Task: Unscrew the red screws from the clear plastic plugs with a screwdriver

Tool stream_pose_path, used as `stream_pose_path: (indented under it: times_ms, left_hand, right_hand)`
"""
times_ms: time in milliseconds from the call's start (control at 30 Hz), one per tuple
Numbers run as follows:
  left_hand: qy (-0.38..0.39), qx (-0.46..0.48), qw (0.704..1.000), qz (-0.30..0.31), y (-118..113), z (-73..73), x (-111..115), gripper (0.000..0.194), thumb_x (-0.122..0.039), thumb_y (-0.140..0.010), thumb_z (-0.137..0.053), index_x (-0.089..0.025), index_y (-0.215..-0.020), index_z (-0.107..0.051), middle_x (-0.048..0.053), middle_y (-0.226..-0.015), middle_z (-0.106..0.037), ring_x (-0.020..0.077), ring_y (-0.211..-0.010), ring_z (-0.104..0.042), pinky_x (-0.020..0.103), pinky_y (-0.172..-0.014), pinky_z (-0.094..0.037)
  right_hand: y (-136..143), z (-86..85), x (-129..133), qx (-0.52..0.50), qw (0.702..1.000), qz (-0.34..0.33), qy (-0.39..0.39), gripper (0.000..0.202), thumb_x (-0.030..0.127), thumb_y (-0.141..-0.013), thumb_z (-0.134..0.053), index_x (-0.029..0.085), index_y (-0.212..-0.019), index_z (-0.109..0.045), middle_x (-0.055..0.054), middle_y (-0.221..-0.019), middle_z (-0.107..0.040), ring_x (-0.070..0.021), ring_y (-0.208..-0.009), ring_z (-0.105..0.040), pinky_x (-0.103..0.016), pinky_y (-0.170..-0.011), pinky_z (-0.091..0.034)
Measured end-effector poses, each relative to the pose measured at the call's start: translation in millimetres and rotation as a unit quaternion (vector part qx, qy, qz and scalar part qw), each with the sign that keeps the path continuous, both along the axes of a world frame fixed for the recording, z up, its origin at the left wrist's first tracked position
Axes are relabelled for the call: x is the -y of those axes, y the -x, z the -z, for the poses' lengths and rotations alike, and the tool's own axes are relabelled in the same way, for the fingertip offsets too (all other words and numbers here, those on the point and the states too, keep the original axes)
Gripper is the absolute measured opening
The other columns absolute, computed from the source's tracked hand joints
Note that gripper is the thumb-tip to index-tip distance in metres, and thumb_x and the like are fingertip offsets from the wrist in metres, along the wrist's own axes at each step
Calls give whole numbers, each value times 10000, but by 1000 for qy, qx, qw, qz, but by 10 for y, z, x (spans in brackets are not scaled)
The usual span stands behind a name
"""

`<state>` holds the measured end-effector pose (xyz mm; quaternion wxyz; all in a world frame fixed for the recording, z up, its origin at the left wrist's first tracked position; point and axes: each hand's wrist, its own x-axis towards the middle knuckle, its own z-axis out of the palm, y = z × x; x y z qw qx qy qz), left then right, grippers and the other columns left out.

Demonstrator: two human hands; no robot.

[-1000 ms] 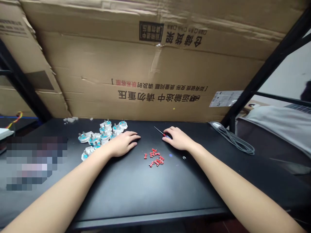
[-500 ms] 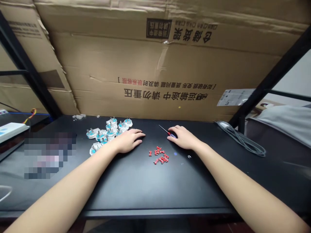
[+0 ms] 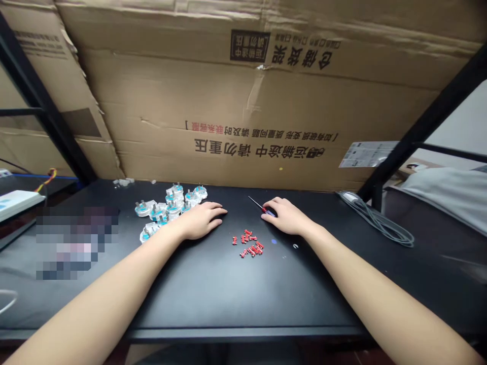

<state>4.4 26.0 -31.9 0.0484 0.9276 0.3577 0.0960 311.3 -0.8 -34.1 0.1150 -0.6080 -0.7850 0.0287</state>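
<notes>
My left hand (image 3: 201,221) lies palm down on the black table (image 3: 213,289), fingers apart and holding nothing, just right of a cluster of clear plug-like pieces (image 3: 174,209) with blue parts and metal prongs. On the right, my right hand (image 3: 285,216) rests with its fingers around the handle of a small screwdriver (image 3: 264,209), whose thin shaft points to the back left. Several small red parts (image 3: 251,249) lie in a loose group on the table between the hands, nearer the front edge.
Upright cardboard (image 3: 228,101) stands behind the table. A coiled grey cable (image 3: 380,223) lies at the right, near a black metal post. White device (image 3: 21,203) and a pixelated patch are at the left. Small clear bits (image 3: 124,182) lie at the back left.
</notes>
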Motion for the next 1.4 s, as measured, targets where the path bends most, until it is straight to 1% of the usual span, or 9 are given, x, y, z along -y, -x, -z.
stream_pose_path:
  times_ms: [333,567,933,1033,1100,1200,1267,1333,1400]
  left_hand:
    - [-3,-11,1000,0,-3,-2,-4,450,-384,-996,-395,-208,-1368,-579,118,-1460,-535,275,-1336,-504,416,-1139,-381]
    - [-4,-18,1000,1,-8,-14,5,465,-387,-1001,-377,-197,-1378,-572,131,-1462,-529,276,-1335,-505,411,-1137,-382]
    - [-14,-20,1000,5,-3,-28,7,455,-375,-997,-391,-194,-1369,-582,132,-1450,-546,271,-1323,-521,405,-1126,-395]
    - [-24,-22,999,7,-10,-49,26,439,-363,-990,-412,-195,-1349,-600,123,-1431,-565,256,-1305,-539,381,-1112,-410]
    - [-35,-21,999,5,-16,-92,46,416,-364,-976,-446,-205,-1317,-625,104,-1410,-584,238,-1286,-552,349,-1105,-415]
    - [-69,-14,997,-32,3,-205,63,402,-378,-945,-499,-208,-1277,-650,97,-1369,-605,245,-1255,-559,345,-1096,-417]
    - [-100,-5,991,-91,53,-295,59,415,-378,-929,-503,-178,-1259,-654,130,-1316,-621,292,-1231,-557,400,-1074,-429]
    - [-124,1,979,-164,132,-373,48,428,-374,-925,-473,-137,-1226,-664,178,-1250,-637,350,-1205,-558,466,-1032,-445]
    - [-124,-7,968,-219,220,-424,38,426,-386,-909,-466,-125,-1160,-691,202,-1175,-666,385,-1148,-592,490,-964,-476]
  right_hand:
    - [2,-2,3,1,1000,-1,3,401,443,-926,-535,186,-1219,-629,-135,-1221,-609,-295,-1155,-553,-412,-1019,-428]
    - [0,1,-2,1,1000,-2,6,378,451,-925,-533,198,-1180,-650,-126,-1221,-604,-293,-1147,-554,-414,-1018,-431]
    - [1,-9,8,-3,1000,-2,7,372,444,-926,-533,199,-1181,-649,-131,-1227,-600,-293,-1156,-550,-412,-1018,-424]
    - [-3,-6,6,-4,1000,-3,6,362,439,-925,-538,198,-1168,-653,-135,-1217,-602,-291,-1146,-554,-410,-1010,-427]
    - [-5,-5,6,-4,1000,-3,6,359,438,-924,-538,198,-1165,-655,-134,-1211,-605,-290,-1141,-558,-409,-1006,-430]
    - [-3,-6,8,-6,1000,-5,6,359,437,-924,-537,198,-1163,-657,-133,-1210,-607,-291,-1143,-559,-411,-1006,-432]
    - [2,-8,12,-8,1000,-6,4,362,437,-924,-539,192,-1163,-657,-135,-1213,-607,-296,-1140,-560,-418,-1008,-434]
    - [6,-10,17,-11,1000,-6,1,364,437,-923,-541,186,-1160,-659,-140,-1213,-610,-302,-1133,-563,-432,-1007,-438]
    - [10,-13,22,-16,1000,-7,-2,359,432,-921,-547,183,-1152,-662,-141,-1201,-617,-307,-1128,-568,-446,-1002,-445]
